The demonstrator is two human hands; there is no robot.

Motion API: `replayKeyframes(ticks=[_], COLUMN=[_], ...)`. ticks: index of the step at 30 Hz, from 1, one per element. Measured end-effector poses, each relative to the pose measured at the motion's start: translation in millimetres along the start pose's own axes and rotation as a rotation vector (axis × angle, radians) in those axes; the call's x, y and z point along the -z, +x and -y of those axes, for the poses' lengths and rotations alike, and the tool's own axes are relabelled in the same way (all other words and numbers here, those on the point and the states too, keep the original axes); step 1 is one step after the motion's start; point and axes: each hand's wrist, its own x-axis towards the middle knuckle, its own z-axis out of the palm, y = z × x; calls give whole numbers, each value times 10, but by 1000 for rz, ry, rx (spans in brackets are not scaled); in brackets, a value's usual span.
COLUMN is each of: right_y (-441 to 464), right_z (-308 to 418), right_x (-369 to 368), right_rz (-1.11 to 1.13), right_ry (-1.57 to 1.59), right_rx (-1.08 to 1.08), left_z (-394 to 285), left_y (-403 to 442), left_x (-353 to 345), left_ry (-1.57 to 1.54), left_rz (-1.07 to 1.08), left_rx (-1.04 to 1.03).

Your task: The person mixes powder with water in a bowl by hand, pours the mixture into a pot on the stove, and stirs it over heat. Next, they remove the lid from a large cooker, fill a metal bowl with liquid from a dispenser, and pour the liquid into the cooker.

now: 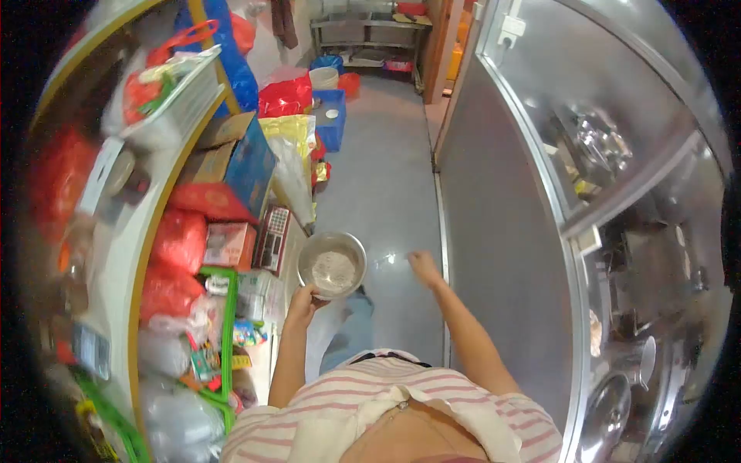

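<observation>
— Where is the bowl (353, 247)?
— In the left hand (307, 301), above the floor (386, 177); powder (336, 268) lies in it.
— And around it?
— Shelf (148, 220) to the left; partition (502, 193) rightward, beyond the right hand (424, 268); crate (332, 127) ahead on the floor; rack (367, 24) farther off.

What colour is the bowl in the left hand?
Silver-grey; the bowl shows best in the head view.

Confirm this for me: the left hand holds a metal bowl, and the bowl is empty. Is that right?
Not quite: the bowl isn't empty. The head view shows pale, powdery-looking contents in it; the left hand does hold it.
</observation>
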Motion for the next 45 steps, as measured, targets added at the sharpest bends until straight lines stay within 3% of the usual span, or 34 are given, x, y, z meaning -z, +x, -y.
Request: replayKeyframes(ticks=[3,6,8,10,12,15,17,19,20,23,24,25,27,30,34,35,37,38,41,42,43,44,45], right_y=[1029,1533,1788,1891,2081,2736,3494,4428,4955,6487,6953,7091,7923,8715,9137,9188,9351,9391,9584,9780,10016,10214,10468], right_z=[5,29,-451,-912,-853,-1067,-1547,-867,-515,287,558,1378,1542,1882,2012,2002,1927,2050,2198,2328,2479,2531,2526], right_x=[103,452,657,922,1240,1670,2101,2506,2762,3454,3675,3724,4029,4341,4350,4320,4359,4313,4240,4175,4035,3892,3958], right_rz=[-8,-57,-165,-322,-347,-487,-588,-701,-711,-759,-779,-687,-719,-804,-1144,-1251,-1280,-1408,-1629,-1624,-1490,-1347,-1344], right_ry=[-29,-168,-173,-123,-45,78,-96,176,211,29,44,267,314,399,298,125,422,395,278,274,312,363,381], right_rx=[61,-226,-336,-247,-509,-653,-149,-180,-76,237,258,173,340,468,466,410,548,501,524,508,661,805,836], left_z=[-537,-1272,-1658,-2053,-2314,-2666,-2997,-3140,-3191,-3420,-3531,-3587,-3685,-4009,-4221,-4431,-4889,-5068,-5767,-5968,-6181,-6413,-6737], left_y=[810,1575,2119,2573,3141,3934,4328,4740,5053,5689,5840,6000,6468,6985,8110,8399,8767,8916,9369,9584,9749,9789,9974], left_x=[-221,-740,-1006,-1413,-1667,-2202,-2702,-3021,-3155,-3386,-3443,-3450,-3339,-3377,-3046,-3114,-3301,-3433,-3936,-4016,-3988,-3878,-4026], left_ry=[19,38,71,87,87,17,29,39,-46,-79,-81,-85,-87,-134,-124,-107,-21,-10,12,-59,-126,-21,61], left_rz=[-2,31,78,74,151,179,196,186,177,132,122,105,115,-47,-30,-19,-111,-101,-193,-85,7,-35,-37], left_rx=[13,14,2,5,25,31,60,96,96,60,44,37,63,31,85,90,154,172,23,0,-24,-17,-43])
